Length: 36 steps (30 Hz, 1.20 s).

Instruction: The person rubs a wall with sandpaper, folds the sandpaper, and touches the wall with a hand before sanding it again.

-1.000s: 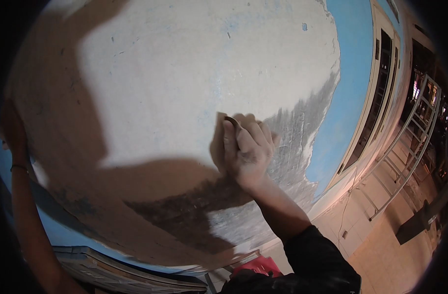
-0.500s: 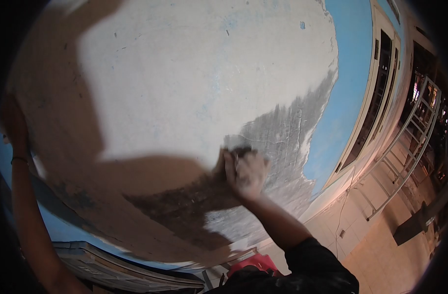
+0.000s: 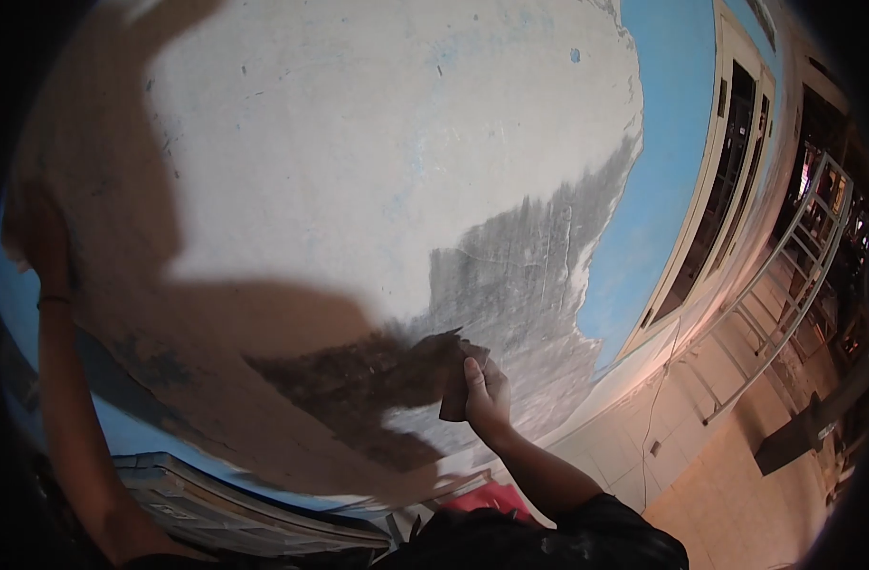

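My right hand (image 3: 489,394) is closed on a folded brown sheet of sandpaper (image 3: 453,397), thumb on top, close to the lower part of the wall. Around it the wall (image 3: 311,171) changes from pale, whitish plaster to a dark grey, streaked patch (image 3: 510,256). At the far left, in shadow, my left hand (image 3: 40,233) rests against the wall with its fingers pointing up and laid flat. A thin dark band circles the left wrist.
Blue paint (image 3: 658,180) with a ragged edge borders the plaster on the right, beside a cream window frame (image 3: 710,190). A metal ladder-like frame (image 3: 786,275) stands farther right on the tiled floor. Stacked panels (image 3: 235,508) lie below left, and something red (image 3: 491,499) lies below.
My right hand has come down from the grey patch, and the sandpaper now shows in it. The left hand stays at the wall. The view has shifted slightly.
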{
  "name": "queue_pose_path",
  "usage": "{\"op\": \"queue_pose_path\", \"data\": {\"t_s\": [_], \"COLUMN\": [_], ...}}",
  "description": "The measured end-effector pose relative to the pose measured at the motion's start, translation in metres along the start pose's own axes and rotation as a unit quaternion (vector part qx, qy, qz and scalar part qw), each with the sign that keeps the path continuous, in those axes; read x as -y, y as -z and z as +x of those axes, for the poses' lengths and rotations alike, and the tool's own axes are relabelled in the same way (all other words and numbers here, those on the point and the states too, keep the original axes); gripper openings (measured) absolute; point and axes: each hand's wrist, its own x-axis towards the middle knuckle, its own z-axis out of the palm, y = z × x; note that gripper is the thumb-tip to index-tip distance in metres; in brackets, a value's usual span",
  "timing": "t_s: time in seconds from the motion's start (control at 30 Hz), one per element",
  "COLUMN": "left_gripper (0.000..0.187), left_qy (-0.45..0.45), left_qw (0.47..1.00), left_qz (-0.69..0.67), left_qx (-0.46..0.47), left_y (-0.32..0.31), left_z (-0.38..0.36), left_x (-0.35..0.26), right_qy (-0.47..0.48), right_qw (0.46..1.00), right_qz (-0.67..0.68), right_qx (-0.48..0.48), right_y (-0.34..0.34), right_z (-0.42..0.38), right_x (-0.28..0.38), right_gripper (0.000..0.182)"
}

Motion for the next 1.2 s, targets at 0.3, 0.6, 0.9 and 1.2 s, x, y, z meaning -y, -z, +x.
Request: {"op": "queue_pose_path", "data": {"t_s": [0.3, 0.6, 0.9, 1.2], "left_gripper": [0.022, 0.036, 0.036, 0.024], "left_qy": [-0.038, 0.347, 0.337, 0.352], "left_qw": [0.767, 0.199, 0.206, 0.200], "left_qz": [-0.578, -0.679, -0.695, -0.669], "left_qx": [0.277, 0.615, 0.601, 0.623], "left_y": [0.393, 0.430, 0.423, 0.423], "left_z": [-0.322, -0.260, -0.223, -0.217], "left_x": [-0.142, -0.225, -0.251, -0.240], "right_qy": [-0.078, -0.071, -0.030, -0.108], "right_qw": [0.985, 0.987, 0.988, 0.989], "right_qz": [-0.017, -0.056, -0.099, 0.054], "right_qx": [0.154, 0.137, 0.114, 0.082], "right_y": [0.028, 0.031, 0.029, 0.022], "right_z": [-0.006, -0.010, -0.015, -0.030], "right_x": [0.040, 0.054, 0.052, 0.052], "right_gripper": [0.032, 0.032, 0.027, 0.028]}}
